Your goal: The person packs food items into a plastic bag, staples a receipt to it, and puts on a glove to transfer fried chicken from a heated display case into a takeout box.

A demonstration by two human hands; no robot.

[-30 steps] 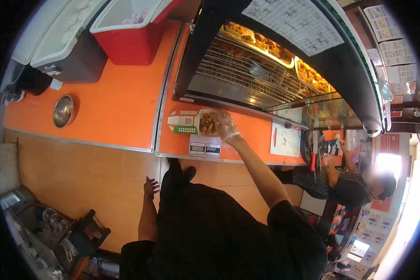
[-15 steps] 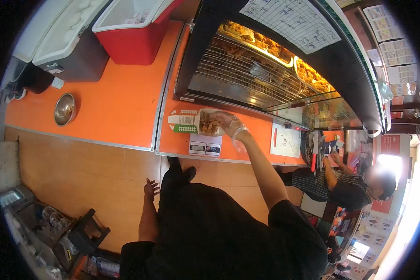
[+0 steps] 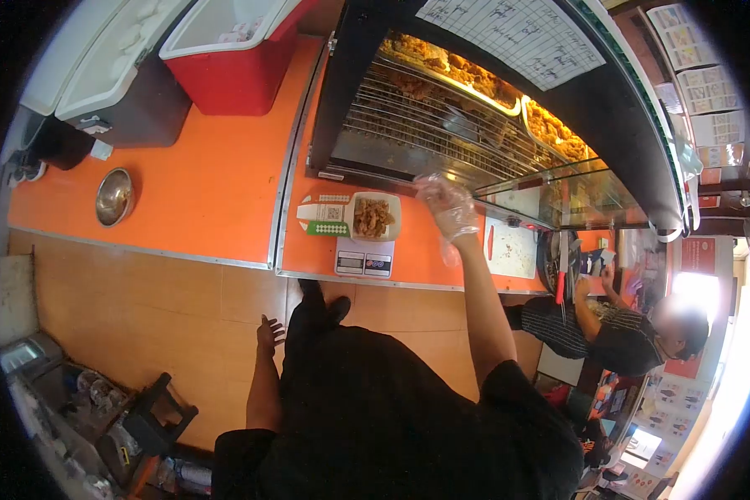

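Observation:
My right hand (image 3: 447, 206), in a clear plastic glove, is held above the counter in front of the display cabinet. Its fingers reach loosely outward, and nothing shows in them. To its left, apart from it, is a white takeaway box (image 3: 395, 218) filled with brown fried food pieces (image 3: 372, 217). The box's green-and-white lid (image 3: 328, 214) lies folded open on its left. Box and lid rest on or against a kitchen scale (image 3: 364, 260); the overlap hides which. Bare and empty, my left hand (image 3: 271, 333) hangs over the floor with its fingers spread.
A lit display cabinet (image 3: 325, 133) with fried food trays stands behind the box, its glass door (image 3: 558, 196) jutting out. Right lie a cutting board (image 3: 518, 252) and a red-handled knife (image 3: 560, 287), near a co-worker (image 3: 617, 333). Left are a metal bowl (image 3: 107, 210) and a red cooler (image 3: 225, 79).
My right hand has come out of the takeaway box and moved right, toward the cabinet's front. The food in the box is now fully visible. My left hand stays in place.

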